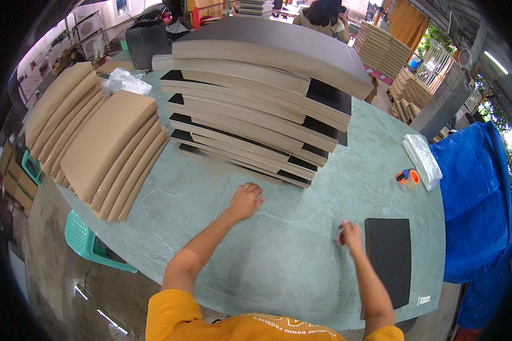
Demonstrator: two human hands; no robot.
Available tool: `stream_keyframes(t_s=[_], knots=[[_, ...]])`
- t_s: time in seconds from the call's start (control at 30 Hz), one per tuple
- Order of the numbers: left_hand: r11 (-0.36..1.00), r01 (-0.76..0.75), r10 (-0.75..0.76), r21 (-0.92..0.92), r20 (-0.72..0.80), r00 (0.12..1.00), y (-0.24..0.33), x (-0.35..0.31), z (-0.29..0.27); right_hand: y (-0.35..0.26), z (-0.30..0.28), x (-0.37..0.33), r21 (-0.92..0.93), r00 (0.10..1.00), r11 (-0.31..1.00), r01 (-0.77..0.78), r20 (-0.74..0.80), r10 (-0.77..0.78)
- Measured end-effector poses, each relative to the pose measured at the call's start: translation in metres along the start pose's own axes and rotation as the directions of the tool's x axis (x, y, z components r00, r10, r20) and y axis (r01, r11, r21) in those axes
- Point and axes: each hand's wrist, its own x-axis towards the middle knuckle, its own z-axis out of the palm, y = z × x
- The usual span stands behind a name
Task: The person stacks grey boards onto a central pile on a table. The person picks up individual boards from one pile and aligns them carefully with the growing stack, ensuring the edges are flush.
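My left hand [246, 201] rests on the green marbled table [290, 250] in front of a tall stack of dark-topped paper blocks [256, 108]. Its fingers lie loosely spread with nothing in them, just short of the stack's lowest layer. To the right, my right hand [350, 234] has its fingers curled together. Something small and reddish shows at its fingertips, too blurred to name. Beside that hand lies a single dark-covered block [388, 264]. The stack's layers are offset, so black strips show between the pale paper edges.
Brown paper-wrapped packages [111, 148] stand piled at the left, with crumpled clear plastic [126, 82] behind. An orange tape dispenser [408, 178] and a folded plastic bundle [422, 161] lie at the right, near a blue tarp [472, 204]. A green stool [88, 241] is below the left edge. Another person [324, 17] is beyond the stack.
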Motion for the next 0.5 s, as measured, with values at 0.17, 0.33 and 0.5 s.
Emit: stream_keyframes(t_s=[0.17,0.33,0.5], knots=[[0.993,0.015,-0.016,0.120,0.011,1.000,0.018,0.007,0.026,0.069,0.032,-0.032,-0.479,0.836,0.827,0.294,-0.290,-0.466],[0.997,-0.064,0.061,-0.044,-0.065,0.996,0.059,0.026,0.023,0.054,0.041,-0.039,-0.512,0.822,0.808,0.290,-0.299,-0.485],[0.997,-0.059,0.050,-0.053,-0.151,0.987,0.062,0.030,0.018,0.057,0.040,-0.039,-0.492,0.819,0.820,0.294,-0.313,-0.482]])
